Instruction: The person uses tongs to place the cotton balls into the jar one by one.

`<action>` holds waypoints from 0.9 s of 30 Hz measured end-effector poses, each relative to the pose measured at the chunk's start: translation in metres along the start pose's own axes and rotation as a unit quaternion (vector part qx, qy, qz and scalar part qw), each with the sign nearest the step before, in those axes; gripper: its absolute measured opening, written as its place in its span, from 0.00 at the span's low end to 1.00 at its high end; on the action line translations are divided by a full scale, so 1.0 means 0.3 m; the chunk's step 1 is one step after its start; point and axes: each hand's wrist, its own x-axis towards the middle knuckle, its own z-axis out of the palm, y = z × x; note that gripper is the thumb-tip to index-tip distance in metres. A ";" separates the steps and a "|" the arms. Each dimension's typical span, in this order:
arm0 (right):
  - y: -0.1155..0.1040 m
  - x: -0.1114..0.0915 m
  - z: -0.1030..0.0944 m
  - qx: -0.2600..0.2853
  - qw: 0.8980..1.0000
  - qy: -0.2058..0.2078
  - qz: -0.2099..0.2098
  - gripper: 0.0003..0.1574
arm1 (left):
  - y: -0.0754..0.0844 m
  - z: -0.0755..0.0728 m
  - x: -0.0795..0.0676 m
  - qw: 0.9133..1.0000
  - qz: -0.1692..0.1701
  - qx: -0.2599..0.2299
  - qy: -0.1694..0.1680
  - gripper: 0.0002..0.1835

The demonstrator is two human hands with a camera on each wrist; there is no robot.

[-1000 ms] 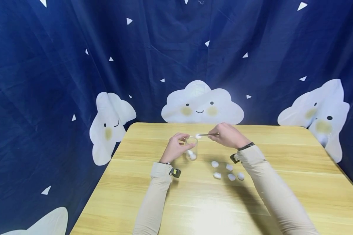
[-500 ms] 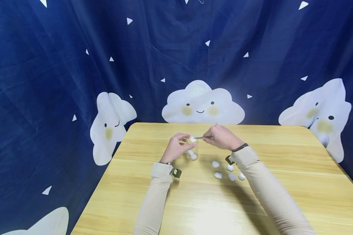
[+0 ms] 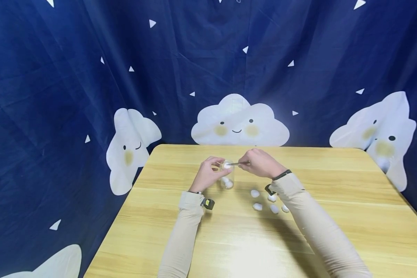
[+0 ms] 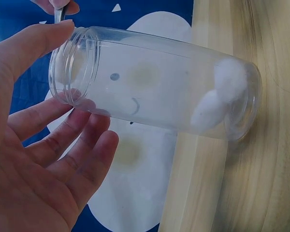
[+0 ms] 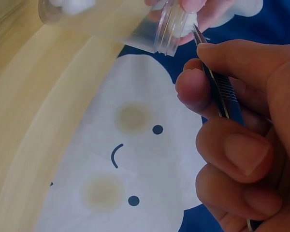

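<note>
My left hand [image 3: 208,173] holds a clear plastic jar [image 4: 150,72] by its threaded neck, thumb on one side and fingertips on the other. The jar stands upright on the table, its mouth uncovered. At its bottom lie white cotton balls [image 4: 232,79]. Between thumb and fingers, my right hand [image 3: 262,163] pinches metal tweezers [image 5: 218,89] with ridged grips. Their tips reach the jar's mouth from the right, with another cotton ball [image 5: 190,23] at them. In the left wrist view that ball is a blurred white patch inside the neck.
Several loose cotton balls [image 3: 258,207] lie on the wooden table [image 3: 153,227], right of the jar and partly below my right forearm. A dark blue curtain [image 3: 208,50] with printed clouds hangs behind the table's far edge.
My right hand has moved left, carrying the cotton ball in the tweezers from beside the jar to its mouth. The left hand and jar have stayed in place.
</note>
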 end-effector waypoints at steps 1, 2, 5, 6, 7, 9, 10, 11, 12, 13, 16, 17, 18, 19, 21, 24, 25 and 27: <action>0.000 0.001 0.001 0.001 1.000 0.000 0.000 0.10 | 0.000 0.000 0.000 1.000 0.000 0.001 0.000 0.30; 0.000 0.001 0.002 0.001 1.000 0.000 0.000 0.10 | 0.001 0.000 -0.001 1.000 0.000 0.001 0.000 0.30; 0.002 0.001 0.005 0.001 1.000 -0.002 0.002 0.09 | 0.001 0.001 -0.001 1.000 -0.002 0.002 0.000 0.31; 0.002 0.001 0.006 -0.001 1.000 -0.001 0.001 0.09 | 0.002 0.001 -0.002 1.000 -0.002 0.002 0.000 0.31; 0.003 0.001 0.007 -0.002 1.000 -0.001 0.000 0.09 | 0.002 0.001 -0.002 1.000 -0.001 0.001 0.000 0.31; 0.003 0.000 0.007 -0.004 1.000 0.002 -0.003 0.09 | 0.003 0.001 -0.002 1.000 0.000 -0.002 0.000 0.32; 0.003 0.001 0.006 -0.005 1.000 0.002 -0.004 0.09 | 0.003 0.002 -0.001 1.000 0.002 -0.002 0.000 0.32; 0.002 0.001 0.006 -0.005 1.000 0.003 -0.006 0.09 | 0.004 0.002 -0.001 1.000 0.002 -0.002 0.000 0.32; 0.001 0.000 0.006 -0.005 1.000 0.004 -0.006 0.09 | 0.003 0.002 -0.001 1.000 0.003 -0.003 -0.001 0.33; 0.001 0.000 0.005 -0.004 1.000 0.004 -0.005 0.09 | 0.004 0.002 -0.001 1.000 0.005 -0.004 -0.002 0.33; -0.003 0.000 0.005 -0.003 1.000 0.001 -0.001 0.11 | 0.003 0.001 -0.001 1.000 0.006 -0.002 -0.002 0.33; -0.003 0.001 0.006 -0.003 1.000 0.001 0.000 0.11 | 0.004 0.001 -0.001 1.000 0.005 -0.001 -0.002 0.33; -0.004 0.001 0.006 -0.003 1.000 0.000 0.002 0.12 | 0.004 0.001 -0.002 1.000 0.005 -0.001 -0.002 0.32; -0.005 0.001 0.007 -0.003 1.000 -0.001 0.002 0.13 | 0.004 0.001 -0.002 1.000 0.004 0.000 -0.002 0.32; -0.006 0.001 0.006 -0.001 1.000 -0.001 0.001 0.16 | 0.004 0.001 -0.002 1.000 0.001 0.002 -0.001 0.31; -0.007 0.001 0.004 0.001 1.000 0.003 -0.003 0.18 | 0.004 0.001 -0.003 1.000 -0.002 0.003 -0.001 0.31; -0.007 0.001 0.003 0.001 1.000 0.004 -0.003 0.19 | 0.003 0.001 -0.002 1.000 -0.002 0.003 -0.001 0.31; -0.009 -0.001 0.000 0.000 1.000 0.008 -0.005 0.18 | 0.003 0.002 -0.001 1.000 0.000 0.002 -0.001 0.32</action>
